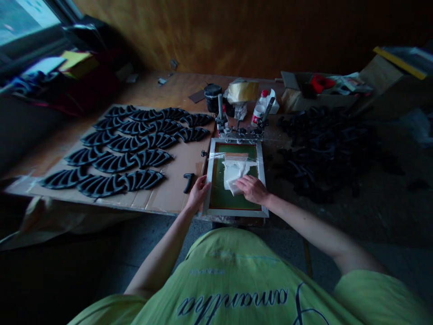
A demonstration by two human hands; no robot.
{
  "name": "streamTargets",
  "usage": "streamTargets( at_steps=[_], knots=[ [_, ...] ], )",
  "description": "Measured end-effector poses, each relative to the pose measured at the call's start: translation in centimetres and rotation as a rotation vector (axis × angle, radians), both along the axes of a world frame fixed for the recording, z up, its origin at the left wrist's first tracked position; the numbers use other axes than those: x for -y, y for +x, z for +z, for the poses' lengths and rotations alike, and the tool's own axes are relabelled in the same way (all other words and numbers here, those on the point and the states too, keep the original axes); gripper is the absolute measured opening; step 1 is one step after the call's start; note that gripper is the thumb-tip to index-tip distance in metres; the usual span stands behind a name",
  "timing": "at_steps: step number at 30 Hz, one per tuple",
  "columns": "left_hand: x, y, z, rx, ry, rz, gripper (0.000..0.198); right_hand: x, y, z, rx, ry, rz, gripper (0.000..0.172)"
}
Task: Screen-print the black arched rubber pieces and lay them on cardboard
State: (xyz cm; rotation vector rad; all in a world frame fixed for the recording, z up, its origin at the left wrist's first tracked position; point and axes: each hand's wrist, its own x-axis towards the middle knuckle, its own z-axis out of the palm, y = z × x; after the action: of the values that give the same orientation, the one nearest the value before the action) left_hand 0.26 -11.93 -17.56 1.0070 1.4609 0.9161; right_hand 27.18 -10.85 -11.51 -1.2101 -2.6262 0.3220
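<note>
Frame (237, 213) on worktop (184, 80), long axis running away from wearer, clamp (241, 133) at far end. Right hand (253, 189) holding white sheet (232, 170) on it; left hand (197, 195) at left edge, grip unclear. Black parts (115, 143) left.

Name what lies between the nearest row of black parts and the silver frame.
In the head view, a single black piece lies there on the cardboard; the left hand is at the silver frame.
</note>
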Motion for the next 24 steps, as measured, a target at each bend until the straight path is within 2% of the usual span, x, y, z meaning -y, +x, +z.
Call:
streamTargets(
  at_steps=[2, 4, 6, 9, 12, 14, 16, 17, 19, 21, 23, 24],
  knots=[
    [-0.1, -0.1, -0.2, -0.008, -0.006, 0.003, 0.064, 0.1, 0.2, 0.1, -0.012, -0.024, 0.005, 0.018],
    [-0.2, -0.2, 0.0, -0.001, 0.000, 0.001, 0.065, -1.2, 0.0, 0.9, -0.042, -0.022, -0.077, 0.016],
    [-0.3, -0.3, 0.9, 0.021, 0.003, -0.012, 0.068, -3.5, -0.5, 2.2, -0.094, 0.002, -0.199, 0.033],
    [-0.2, -0.4, 3.8, 0.070, -0.007, -0.011, 0.072, -7.1, -0.1, 4.8, -0.176, 0.047, -0.333, 0.057],
    [-0.7, -0.3, 7.7, 0.098, 0.051, 0.036, 0.056, -9.5, 3.7, 6.9, -0.314, 0.128, -0.503, 0.051],
    [-1.7, 0.1, 10.3, 0.127, 0.155, 0.077, 0.052, -10.1, 7.1, 7.0, -0.406, 0.177, -0.675, 0.042],
    [-3.4, 0.8, 12.7, 0.190, 0.299, 0.123, 0.055, -9.7, 9.4, 5.6, -0.416, 0.132, -0.811, 0.037],
    [-4.5, 1.3, 13.8, 0.227, 0.365, 0.142, 0.055, -9.1, 9.8, 4.5, -0.385, 0.074, -0.829, 0.034],
    [-6.9, 2.1, 15.7, 0.282, 0.447, 0.161, 0.054, -7.3, 9.0, 1.5, -0.281, -0.055, -0.719, 0.027],
    [-8.8, 2.7, 17.1, 0.314, 0.458, 0.159, 0.053, -5.3, 6.7, -1.3, -0.161, -0.113, -0.514, 0.026],
    [-9.5, 3.3, 17.3, 0.338, 0.461, 0.185, 0.054, -3.6, 4.1, -3.2, -0.032, -0.113, -0.390, 0.027],
    [-9.2, 3.6, 16.9, 0.346, 0.461, 0.207, 0.055, -3.0, 3.0, -3.6, 0.028, -0.115, -0.379, 0.025]
  ],
)
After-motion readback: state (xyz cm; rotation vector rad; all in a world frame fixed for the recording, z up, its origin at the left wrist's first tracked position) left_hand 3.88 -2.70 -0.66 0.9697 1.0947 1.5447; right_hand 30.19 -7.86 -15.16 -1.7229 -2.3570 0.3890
